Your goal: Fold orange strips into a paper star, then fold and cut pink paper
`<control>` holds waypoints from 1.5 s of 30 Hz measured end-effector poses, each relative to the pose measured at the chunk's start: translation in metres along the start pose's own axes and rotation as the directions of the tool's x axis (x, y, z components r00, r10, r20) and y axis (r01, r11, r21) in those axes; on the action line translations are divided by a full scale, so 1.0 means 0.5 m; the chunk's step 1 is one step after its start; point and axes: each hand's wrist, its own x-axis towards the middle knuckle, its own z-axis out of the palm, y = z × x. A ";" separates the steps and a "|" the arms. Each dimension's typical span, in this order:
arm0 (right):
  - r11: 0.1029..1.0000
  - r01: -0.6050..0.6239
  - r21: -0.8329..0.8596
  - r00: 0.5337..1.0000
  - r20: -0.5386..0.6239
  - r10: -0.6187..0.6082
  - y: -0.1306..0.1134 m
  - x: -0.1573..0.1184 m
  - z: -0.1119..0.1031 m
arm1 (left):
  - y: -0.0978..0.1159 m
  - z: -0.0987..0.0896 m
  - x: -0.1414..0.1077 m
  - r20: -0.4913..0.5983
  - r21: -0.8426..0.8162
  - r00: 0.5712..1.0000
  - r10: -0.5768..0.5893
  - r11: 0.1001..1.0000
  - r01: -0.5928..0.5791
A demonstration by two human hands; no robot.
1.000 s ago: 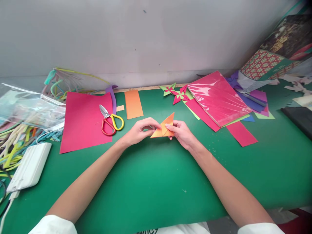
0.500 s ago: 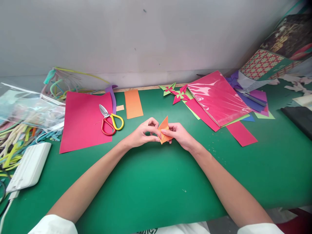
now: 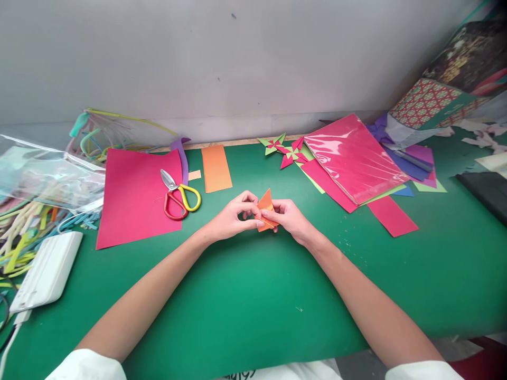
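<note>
A small folded piece of orange paper (image 3: 266, 200) is held just above the green table (image 3: 253, 295), one pointed corner facing the wall. My left hand (image 3: 236, 215) pinches its left side between thumb and fingers. From the right, my right hand (image 3: 290, 217) grips it, the thumb lying on top and fingertips partly hidden beneath. Left of the hands, scissors (image 3: 185, 199) with one red and one yellow handle rest on a large red sheet (image 3: 137, 195). A flat orange strip (image 3: 217, 169) lies behind my left hand.
Red-and-green folded stars (image 3: 291, 154) sit near the wall. A wrapped pack of red paper (image 3: 354, 158) lies on coloured sheets at the right. On the left are a white power bank (image 3: 47, 272) and a heap of coloured strips (image 3: 24, 232).
The lower part of the orange paper has changed shape, and its tip has shifted slightly left. My left thumb has moved a little right onto the paper. Both hands keep their hold.
</note>
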 end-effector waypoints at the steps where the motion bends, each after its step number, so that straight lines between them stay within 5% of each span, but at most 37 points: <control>1: 1.000 0.001 0.000 1.000 0.001 -0.001 0.000 0.000 0.000 | 0.000 0.000 0.000 0.000 0.002 1.000 -0.001 1.000 0.001; 9: 0.998 0.003 0.060 0.999 -0.053 0.000 -0.011 -0.003 -0.002 | -0.012 -0.019 -0.004 0.048 -0.089 0.998 0.050 0.995 -0.046; 13: 0.992 0.102 0.071 0.978 -0.189 -0.087 -0.007 0.004 -0.009 | -0.012 -0.024 -0.002 -0.122 0.092 0.992 0.023 0.996 -0.012; 16: 0.953 0.270 -0.140 0.897 -0.325 -0.301 -0.003 0.006 -0.016 | -0.002 -0.016 -0.001 -0.277 0.223 0.961 -0.027 0.971 0.092; 19: 0.711 0.375 -0.596 0.723 -0.293 -0.626 -0.006 -0.001 -0.022 | 0.013 -0.004 0.001 -0.275 -0.014 0.938 -0.213 0.976 0.217; 22: 0.299 0.383 -0.874 0.579 -0.025 -0.815 -0.012 -0.013 -0.026 | 0.024 0.010 0.004 -0.175 -0.340 0.916 -0.362 0.895 0.288; 24: 0.097 0.395 -0.913 0.546 0.148 -0.825 -0.013 -0.018 -0.025 | 0.025 0.019 0.004 -0.121 -0.466 0.905 -0.408 0.828 0.312; 26: 0.027 0.415 -0.909 0.566 0.235 -0.790 -0.011 -0.020 -0.022 | 0.023 0.027 0.003 -0.101 -0.538 0.892 -0.441 0.778 0.324; 29: 0.183 0.470 -0.864 0.645 0.195 -0.739 -0.006 -0.017 -0.015 | 0.014 0.034 0.001 -0.164 -0.595 0.866 -0.473 0.747 0.296; 33: 0.737 0.434 -0.518 0.818 -0.117 -0.564 0.000 -0.008 -0.002 | 0.002 0.036 0.003 -0.302 -0.591 0.831 -0.467 0.776 0.221; 35: 0.913 0.319 -0.255 0.906 -0.202 -0.373 0.006 -0.002 0.004 | -0.003 0.040 0.004 -0.359 -0.544 0.819 -0.448 0.813 0.207; 40: 0.987 0.160 -0.005 0.978 -0.137 -0.159 0.025 0.010 0.018 | -0.009 0.054 0.001 -0.418 -0.329 0.850 -0.321 0.925 0.188; 45: 0.988 0.119 0.102 0.982 -0.156 -0.103 0.029 0.012 0.023 | 0.000 0.057 -0.006 -0.600 -0.034 0.785 -0.157 0.985 0.170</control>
